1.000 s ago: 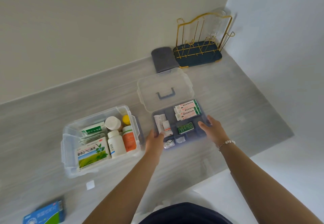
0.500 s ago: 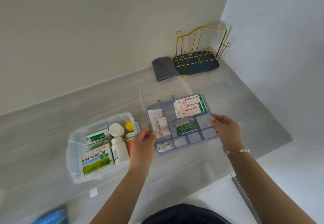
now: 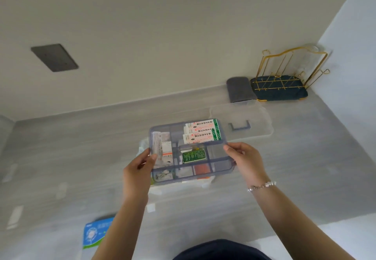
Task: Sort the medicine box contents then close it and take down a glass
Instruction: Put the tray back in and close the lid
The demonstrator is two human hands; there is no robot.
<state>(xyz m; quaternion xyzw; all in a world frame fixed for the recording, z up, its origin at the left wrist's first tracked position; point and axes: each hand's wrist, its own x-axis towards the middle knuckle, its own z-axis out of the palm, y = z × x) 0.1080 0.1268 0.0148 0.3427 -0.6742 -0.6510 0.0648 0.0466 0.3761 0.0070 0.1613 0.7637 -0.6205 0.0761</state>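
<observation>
A grey wood-grain bench (image 3: 305, 158) is seen. The translucent blue compartment tray (image 3: 191, 150) is gripped at both ends by the left hand (image 3: 140, 170) and right hand (image 3: 244, 160), over the clear medicine box (image 3: 204, 182). The clear handled lid (image 3: 242, 121) lies off, behind; closing and glass-fetching remain.

Home kitchen counter (image 3: 305, 158) with gold glass rack (image 3: 289, 72)

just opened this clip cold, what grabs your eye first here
The divided tray at centre, held up by its short ends in the left hand and right hand above the clear medicine box, with red-and-green packets in its far compartments. Behind it to the right lies the clear lid, and a gold wire rack stands in the far right corner.
</observation>
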